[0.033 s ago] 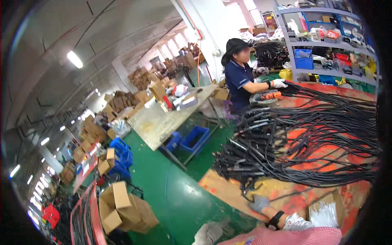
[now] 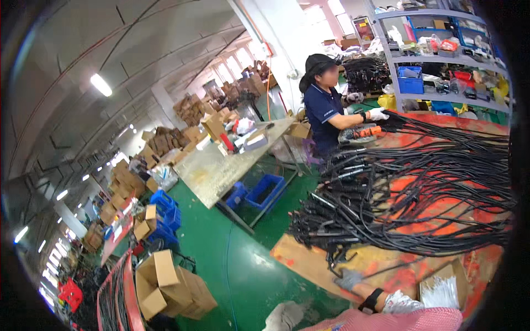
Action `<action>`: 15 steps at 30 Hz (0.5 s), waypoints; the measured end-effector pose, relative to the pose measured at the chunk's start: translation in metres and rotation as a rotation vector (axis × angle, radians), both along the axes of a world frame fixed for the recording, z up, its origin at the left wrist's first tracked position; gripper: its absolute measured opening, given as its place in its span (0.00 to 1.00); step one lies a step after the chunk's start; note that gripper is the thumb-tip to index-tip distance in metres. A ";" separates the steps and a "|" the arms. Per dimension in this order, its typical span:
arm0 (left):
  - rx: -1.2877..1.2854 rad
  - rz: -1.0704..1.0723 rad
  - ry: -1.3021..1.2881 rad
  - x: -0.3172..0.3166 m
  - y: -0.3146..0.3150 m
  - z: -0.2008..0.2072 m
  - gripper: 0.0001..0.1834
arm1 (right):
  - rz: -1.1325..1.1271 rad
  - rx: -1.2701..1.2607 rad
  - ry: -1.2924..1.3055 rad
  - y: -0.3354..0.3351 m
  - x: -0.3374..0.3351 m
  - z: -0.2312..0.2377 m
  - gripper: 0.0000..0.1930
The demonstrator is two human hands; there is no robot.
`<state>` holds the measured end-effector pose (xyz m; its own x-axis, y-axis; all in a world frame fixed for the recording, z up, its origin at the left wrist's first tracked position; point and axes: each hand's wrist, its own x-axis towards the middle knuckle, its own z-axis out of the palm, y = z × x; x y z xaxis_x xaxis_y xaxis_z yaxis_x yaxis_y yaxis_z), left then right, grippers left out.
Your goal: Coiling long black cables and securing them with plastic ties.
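Observation:
My right hand (image 2: 348, 279), in a grey glove with a black band at the wrist, is at the near edge of the orange-and-tan worktable (image 2: 301, 255). Its fingers close around a thin black cable (image 2: 391, 268) that runs off to the right across the tabletop. Just beyond that hand lies a big bundle of black cables (image 2: 436, 190), their dark connector ends (image 2: 320, 220) gathered toward the left side. My left hand (image 2: 284, 316), in a pale glove, hangs low at the bottom edge, off the table; blur hides how its fingers are set.
Across the table a person (image 2: 324, 105) in a dark shirt and white gloves handles cables. A box of white strips (image 2: 441, 287) is beside my right forearm. Left are a pale table (image 2: 210, 165), blue bins (image 2: 265, 189) and an open carton (image 2: 165, 281). Shelving (image 2: 450, 58) stands behind.
The view has shifted slightly. My right hand stays at the cable by the table edge, and my left hand remains low; no clear change of grip shows.

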<state>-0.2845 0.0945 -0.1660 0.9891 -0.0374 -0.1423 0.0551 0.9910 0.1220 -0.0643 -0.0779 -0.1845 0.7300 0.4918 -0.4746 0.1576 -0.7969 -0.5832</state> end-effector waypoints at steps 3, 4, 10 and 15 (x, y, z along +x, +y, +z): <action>0.518 0.079 0.693 0.053 0.006 0.003 0.20 | -0.026 0.251 0.033 0.025 0.010 -0.017 0.30; 0.523 0.076 0.704 0.072 0.008 0.001 0.20 | -0.049 0.318 -0.011 0.029 0.011 -0.020 0.30; 1.361 -0.309 0.552 0.192 0.038 -0.031 0.19 | 0.098 0.222 -0.037 0.016 0.025 0.000 0.26; 1.899 -0.428 0.500 0.251 0.069 -0.004 0.35 | -0.164 0.205 -0.075 -0.005 0.012 0.071 0.24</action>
<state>-0.0332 0.1633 -0.1697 0.8267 0.2859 -0.4847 0.5625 -0.4392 0.7005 -0.0523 -0.0830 -0.1138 0.8373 0.4443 -0.3188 0.0852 -0.6818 -0.7266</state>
